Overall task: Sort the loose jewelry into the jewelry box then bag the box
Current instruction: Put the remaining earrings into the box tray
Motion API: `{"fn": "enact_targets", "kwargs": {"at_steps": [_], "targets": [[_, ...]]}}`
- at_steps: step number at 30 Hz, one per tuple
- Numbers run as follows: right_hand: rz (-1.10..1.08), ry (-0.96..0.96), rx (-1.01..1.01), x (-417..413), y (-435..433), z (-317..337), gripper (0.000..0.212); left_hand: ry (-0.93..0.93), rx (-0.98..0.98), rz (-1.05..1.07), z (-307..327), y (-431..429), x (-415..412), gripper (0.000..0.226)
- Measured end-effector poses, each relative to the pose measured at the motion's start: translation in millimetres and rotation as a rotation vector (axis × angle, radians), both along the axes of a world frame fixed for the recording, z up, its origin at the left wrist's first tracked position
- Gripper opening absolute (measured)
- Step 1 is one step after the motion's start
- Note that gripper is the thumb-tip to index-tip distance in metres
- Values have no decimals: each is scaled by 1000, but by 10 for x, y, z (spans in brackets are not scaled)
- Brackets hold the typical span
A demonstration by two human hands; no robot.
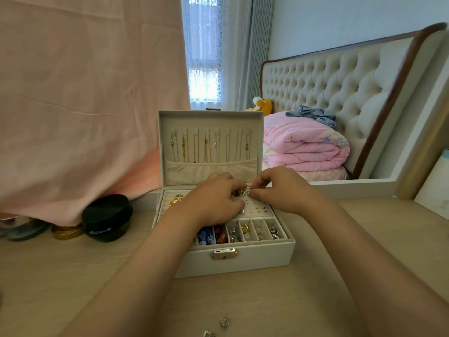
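Soft daylight comes from the lace-curtained window (205,76) at upper centre, its lower panes blown out. Lighting is even, with faint shadows on the counter (267,300). Wide-angle distortion bends the headboard (340,76) at right; loose earrings (224,321) at the bottom edge look blurred.

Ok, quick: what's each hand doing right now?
Left hand: fingers curled, pinching a gold earring over the open jewelry box.
Right hand: pinching the same earring from the other side.
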State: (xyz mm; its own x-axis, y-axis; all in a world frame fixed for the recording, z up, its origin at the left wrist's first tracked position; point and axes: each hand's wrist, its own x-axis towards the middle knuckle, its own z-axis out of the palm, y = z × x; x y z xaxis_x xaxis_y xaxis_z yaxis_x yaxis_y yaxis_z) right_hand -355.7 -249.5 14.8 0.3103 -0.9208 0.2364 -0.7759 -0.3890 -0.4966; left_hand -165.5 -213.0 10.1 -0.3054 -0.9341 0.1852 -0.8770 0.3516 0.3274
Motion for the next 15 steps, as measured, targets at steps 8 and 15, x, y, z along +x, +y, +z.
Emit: {"fn": "enact_targets", "kwargs": {"at_steps": [8,15], "targets": [[10,-45,-61,3,91,68,11,65,-77,30,52,67,11,53],[121,14,-111,140,551,173,7,113,-260,88,150,576,129,25]]}}
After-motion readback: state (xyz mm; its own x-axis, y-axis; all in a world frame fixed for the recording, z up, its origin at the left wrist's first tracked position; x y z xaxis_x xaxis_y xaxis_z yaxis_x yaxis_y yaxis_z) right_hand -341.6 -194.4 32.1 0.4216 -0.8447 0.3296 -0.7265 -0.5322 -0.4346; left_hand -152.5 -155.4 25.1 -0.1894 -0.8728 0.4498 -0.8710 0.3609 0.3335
